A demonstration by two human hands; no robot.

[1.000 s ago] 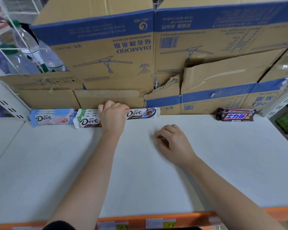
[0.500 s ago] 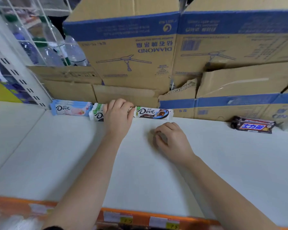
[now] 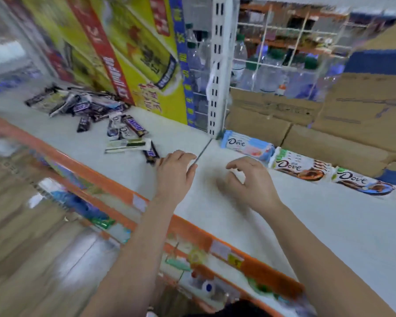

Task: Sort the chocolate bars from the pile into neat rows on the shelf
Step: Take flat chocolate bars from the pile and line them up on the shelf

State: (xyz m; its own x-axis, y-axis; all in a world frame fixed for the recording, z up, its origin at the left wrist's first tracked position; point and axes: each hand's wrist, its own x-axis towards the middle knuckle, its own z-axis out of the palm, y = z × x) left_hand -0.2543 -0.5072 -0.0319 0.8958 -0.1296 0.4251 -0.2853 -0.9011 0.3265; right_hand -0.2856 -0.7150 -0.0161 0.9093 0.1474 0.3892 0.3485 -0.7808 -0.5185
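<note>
Along the back of the white shelf (image 3: 329,225), Dove bars (image 3: 297,167) are lying end to end in a row, while the loose pile of chocolate bars (image 3: 85,106) is sitting well apart on the left section. The left hand (image 3: 175,173) is hovering empty, fingers loosely bent, just beside a dark bar (image 3: 151,154), possibly touching it; blur is hiding that. The right hand (image 3: 249,183) is hanging over the shelf, fingers loosely curled, holding nothing.
</note>
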